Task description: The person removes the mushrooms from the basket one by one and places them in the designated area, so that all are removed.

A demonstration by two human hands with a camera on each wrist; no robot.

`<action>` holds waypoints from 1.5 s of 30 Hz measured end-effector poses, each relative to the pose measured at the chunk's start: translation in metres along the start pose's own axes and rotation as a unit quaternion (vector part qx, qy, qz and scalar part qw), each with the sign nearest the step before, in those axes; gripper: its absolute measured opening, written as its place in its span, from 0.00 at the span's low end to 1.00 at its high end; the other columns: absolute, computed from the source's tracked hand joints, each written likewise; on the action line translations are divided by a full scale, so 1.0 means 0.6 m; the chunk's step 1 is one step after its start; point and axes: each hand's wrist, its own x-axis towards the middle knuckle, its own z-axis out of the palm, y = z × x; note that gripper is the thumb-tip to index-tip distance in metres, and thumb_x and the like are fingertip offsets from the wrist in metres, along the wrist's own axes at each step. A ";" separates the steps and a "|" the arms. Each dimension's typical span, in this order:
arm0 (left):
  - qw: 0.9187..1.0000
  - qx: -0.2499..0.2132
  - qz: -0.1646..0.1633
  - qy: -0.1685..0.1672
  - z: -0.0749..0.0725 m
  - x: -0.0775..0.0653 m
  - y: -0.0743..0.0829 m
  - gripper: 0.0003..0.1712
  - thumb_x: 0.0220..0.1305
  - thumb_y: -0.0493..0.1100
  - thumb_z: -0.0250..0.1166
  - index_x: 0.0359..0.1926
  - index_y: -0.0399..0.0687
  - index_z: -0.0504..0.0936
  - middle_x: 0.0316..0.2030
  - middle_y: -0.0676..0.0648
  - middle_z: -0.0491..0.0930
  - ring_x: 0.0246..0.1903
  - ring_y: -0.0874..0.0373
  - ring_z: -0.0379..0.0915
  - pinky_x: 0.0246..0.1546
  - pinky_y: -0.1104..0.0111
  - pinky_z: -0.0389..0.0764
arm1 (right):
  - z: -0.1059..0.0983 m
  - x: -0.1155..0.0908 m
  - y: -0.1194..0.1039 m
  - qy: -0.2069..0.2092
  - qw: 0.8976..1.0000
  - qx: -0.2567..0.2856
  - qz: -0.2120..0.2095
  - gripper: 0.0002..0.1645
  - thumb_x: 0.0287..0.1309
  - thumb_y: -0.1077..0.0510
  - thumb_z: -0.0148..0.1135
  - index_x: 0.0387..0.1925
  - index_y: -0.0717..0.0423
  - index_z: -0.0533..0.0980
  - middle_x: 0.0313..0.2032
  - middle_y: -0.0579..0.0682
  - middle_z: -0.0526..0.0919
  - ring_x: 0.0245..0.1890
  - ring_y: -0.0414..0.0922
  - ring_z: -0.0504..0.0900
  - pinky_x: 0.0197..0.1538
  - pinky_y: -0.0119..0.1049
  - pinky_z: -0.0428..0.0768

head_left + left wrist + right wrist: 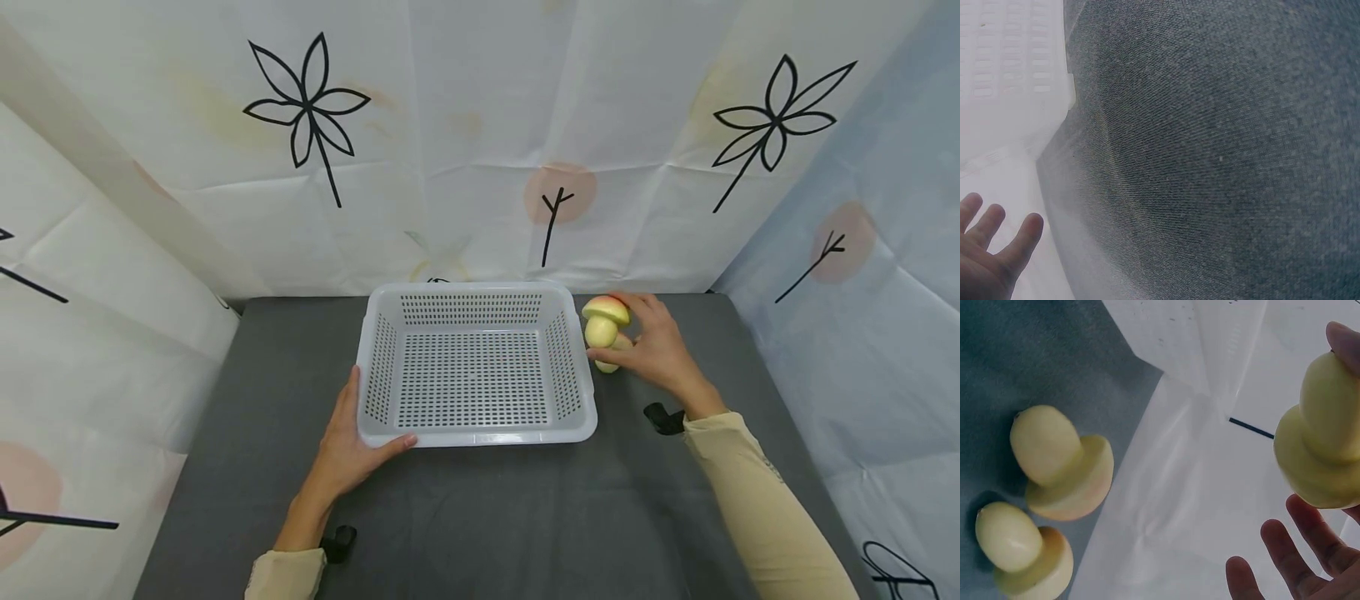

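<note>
A white perforated plastic basket stands on the dark grey table. My left hand rests at its front left corner, fingers along the left side and thumb at the front rim. In the left wrist view the fingers look straight and spread. Right of the basket, my right hand pinches a pale yellow-green mushroom with a reddish cap between thumb and fingers. The right wrist view shows this mushroom up close. Two similar mushrooms, a larger one and a smaller one, lie on the table.
White printed cloth hangs behind the table's back edge, and more cloth stands at the left and right sides. The dark grey table extends in front of the basket. A black strap piece is at the right wrist.
</note>
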 end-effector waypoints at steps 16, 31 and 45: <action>1.000 -0.006 0.000 -0.001 0.000 0.001 0.002 0.79 0.44 0.61 0.83 0.82 0.63 0.33 0.78 0.41 0.47 0.68 0.38 0.57 0.60 0.34 0.60 | -0.049 -0.028 0.057 0.004 0.999 0.000 0.054 0.54 0.45 0.51 0.83 0.71 0.62 0.67 0.59 0.67 0.69 0.57 0.66 0.69 0.55 0.67 0.65; 1.000 -0.007 0.002 0.001 -0.002 0.001 0.001 0.80 0.42 0.61 0.84 0.82 0.66 0.34 0.78 0.42 0.48 0.68 0.39 0.57 0.60 0.35 0.61 | -0.084 -0.051 0.123 0.009 0.994 0.006 0.113 0.55 0.54 0.49 0.78 0.75 0.65 0.60 0.65 0.72 0.65 0.59 0.68 0.67 0.57 0.65 0.65; 1.000 -0.011 0.005 0.000 -0.001 0.001 -0.001 0.80 0.42 0.61 0.84 0.82 0.66 0.33 0.78 0.43 0.48 0.69 0.39 0.57 0.60 0.34 0.60 | -0.095 -0.075 0.179 0.000 0.989 -0.021 0.146 0.55 0.56 0.48 0.77 0.73 0.71 0.59 0.64 0.75 0.65 0.57 0.70 0.66 0.54 0.67 0.64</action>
